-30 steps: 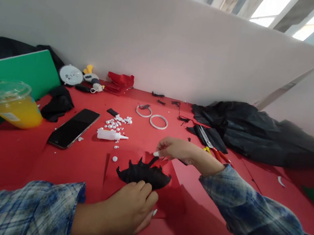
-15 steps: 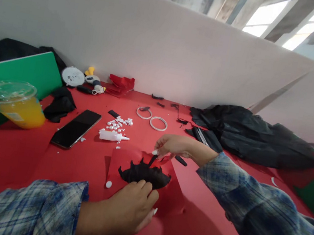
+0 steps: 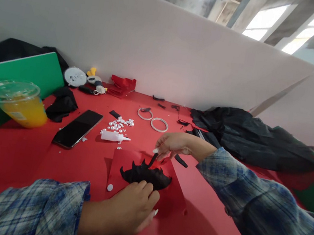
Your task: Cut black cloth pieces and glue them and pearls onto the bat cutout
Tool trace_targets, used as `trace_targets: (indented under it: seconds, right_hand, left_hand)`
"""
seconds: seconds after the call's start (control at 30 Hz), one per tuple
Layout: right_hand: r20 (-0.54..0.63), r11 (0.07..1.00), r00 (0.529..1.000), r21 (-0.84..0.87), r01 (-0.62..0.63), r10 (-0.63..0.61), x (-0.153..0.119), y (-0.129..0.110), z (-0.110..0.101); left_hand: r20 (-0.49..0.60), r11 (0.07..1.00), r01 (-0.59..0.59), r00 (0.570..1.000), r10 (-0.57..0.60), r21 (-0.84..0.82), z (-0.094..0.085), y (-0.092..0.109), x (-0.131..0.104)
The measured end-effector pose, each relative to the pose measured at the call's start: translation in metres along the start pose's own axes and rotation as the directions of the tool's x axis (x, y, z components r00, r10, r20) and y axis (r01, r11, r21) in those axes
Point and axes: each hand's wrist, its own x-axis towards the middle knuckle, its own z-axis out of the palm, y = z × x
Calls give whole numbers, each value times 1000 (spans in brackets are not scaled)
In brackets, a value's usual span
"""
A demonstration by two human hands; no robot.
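Observation:
A black, jagged-edged cloth piece (image 3: 146, 175) lies on a red sheet (image 3: 173, 195). My left hand (image 3: 131, 210) rests at the near edge of the black piece, its fingers curled; what they hold, if anything, is hidden. Above the far edge, my right hand (image 3: 168, 146) pinches a narrow black strip (image 3: 152, 160), whose lower end meets the black piece. A small white disc (image 3: 109, 187) sits left of the piece. Beyond the sheet are a white nozzle bottle (image 3: 112, 136) and scattered white pearls (image 3: 115, 125).
A phone (image 3: 78, 128) and a cup of orange drink (image 3: 22, 106) stand at left, by a green board (image 3: 52, 70). Two white rings (image 3: 159, 125) lie further back. Black cloth (image 3: 242, 134) and scissors (image 3: 201, 134) are at right, before a white partition (image 3: 158, 40).
The view has shifted slightly, moving the scene a little to the right. Both hands keep nearly the same pose, and the strip remains in my right hand's pinch.

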Motion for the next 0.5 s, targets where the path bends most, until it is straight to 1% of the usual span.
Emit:
trace_targets:
  seconds: [0.1, 0.3, 0.5]
  right_hand:
    - [33, 999, 999, -35, -24, 25, -3, -4, 1]
    - [37, 1000, 999, -28, -8, 9, -6, -5, 1]
    - [140, 1000, 990, -2, -21, 21, 2, -2, -7]
  left_hand:
    - [5, 1000, 12, 1000, -12, -19, -2, 0, 1]
    - [-2, 1000, -9, 1000, 9, -3, -2, 1, 0]
    - [-1, 1000, -12, 1000, 12, 9, 1, 0, 1]
